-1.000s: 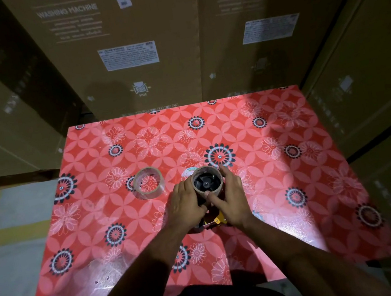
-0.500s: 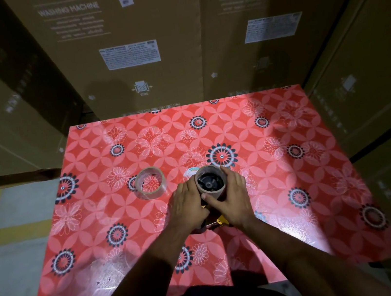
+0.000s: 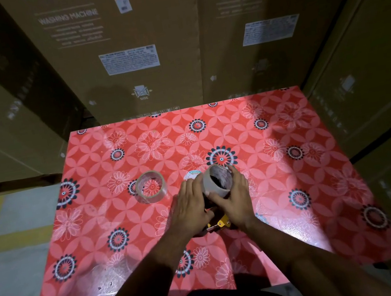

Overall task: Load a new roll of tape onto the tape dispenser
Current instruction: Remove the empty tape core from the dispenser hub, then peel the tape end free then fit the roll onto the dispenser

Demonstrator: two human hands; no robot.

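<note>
- The dispenser point(image 3: 218, 224) lies on the desk point(image 3: 301, 208) close to the person, mostly hidden under both hands; only a yellow part and a bit of dark body show between the wrists.
- The left hand point(image 3: 190, 208) lies over the dispenser's left side with curled fingers. It seems to steady the body, though what it actually grasps I cannot tell.
- The right hand point(image 3: 236, 199) grasps the roll point(image 3: 216, 181), thumb on the near wall and fingers round the far side. The roll is tilted, its open core facing up and towards the person, just above the dispenser's hub end.
- The step in hand looks like seating the roll on the hub. To do it well, level the roll so that the core is square to the hub, then press straight on; a tilted core is likely to jam.
- Keep the left hand firm on the body so the dispenser does not slide on the glossy cloth.
- Check the unwinding direction before pressing home; the loose end is not visible here.
- Farther left, well apart, a second, clear roll point(image 3: 150, 187) lies flat on the desk, untouched.
- Beyond the desk stand cartons point(image 3: 128, 56) marked WASHING MACHINE.
</note>
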